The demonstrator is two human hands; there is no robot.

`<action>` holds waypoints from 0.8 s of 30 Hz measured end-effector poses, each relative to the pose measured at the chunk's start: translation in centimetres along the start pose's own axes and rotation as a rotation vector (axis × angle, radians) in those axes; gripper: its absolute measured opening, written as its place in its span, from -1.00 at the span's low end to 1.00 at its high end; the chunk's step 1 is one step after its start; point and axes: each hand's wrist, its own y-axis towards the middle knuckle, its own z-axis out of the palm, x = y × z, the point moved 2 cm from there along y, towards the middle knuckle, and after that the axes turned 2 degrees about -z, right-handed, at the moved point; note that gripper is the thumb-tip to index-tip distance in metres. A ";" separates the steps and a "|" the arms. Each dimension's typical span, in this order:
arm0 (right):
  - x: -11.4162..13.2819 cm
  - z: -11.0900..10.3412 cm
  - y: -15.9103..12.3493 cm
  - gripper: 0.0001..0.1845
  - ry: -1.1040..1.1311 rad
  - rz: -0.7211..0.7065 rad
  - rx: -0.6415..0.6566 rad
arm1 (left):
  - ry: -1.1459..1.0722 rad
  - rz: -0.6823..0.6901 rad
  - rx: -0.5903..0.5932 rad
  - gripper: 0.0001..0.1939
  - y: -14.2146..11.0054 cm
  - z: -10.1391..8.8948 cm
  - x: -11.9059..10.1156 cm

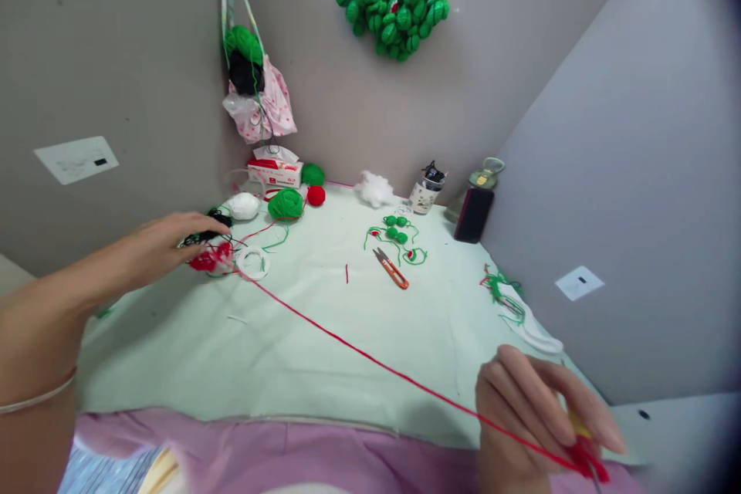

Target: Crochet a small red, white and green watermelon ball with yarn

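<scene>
My left hand (153, 247) reaches over a loose tangle of red yarn (209, 257), its fingers stretched and the thumb apart from them. Black yarn (217, 224) lies just behind its fingertips. From the tangle a taut red strand (347, 341) crosses the table to my right hand (524, 409). That hand is closed on a crochet hook with a yellow handle (579, 424), partly hidden by the fingers. A small red crocheted piece (586, 457) sits at the hook, slightly blurred. Beside the tangle is a white ring (253, 263).
Orange thread snips (392, 268) lie mid-table near small green crocheted pieces (397, 230). Green yarn balls (285, 204), a tissue box (275, 170), white stuffing (373, 190), a jar (425, 193) and a phone (475, 214) stand at the back. Yarn scraps (503, 292) lie right.
</scene>
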 end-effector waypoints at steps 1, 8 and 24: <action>-0.1 0.0 0.2 -0.93 -0.031 0.004 0.081 | -0.011 -0.030 0.078 -0.57 -0.3 0.0 0.3; -1.5 1.3 2.7 -0.90 -0.291 -0.070 0.381 | 0.007 -0.053 0.239 -0.57 -1.4 1.0 -0.3; -3.2 1.7 -0.6 -0.85 -0.178 0.226 0.056 | -0.828 0.256 0.469 -0.84 4.7 1.7 -13.8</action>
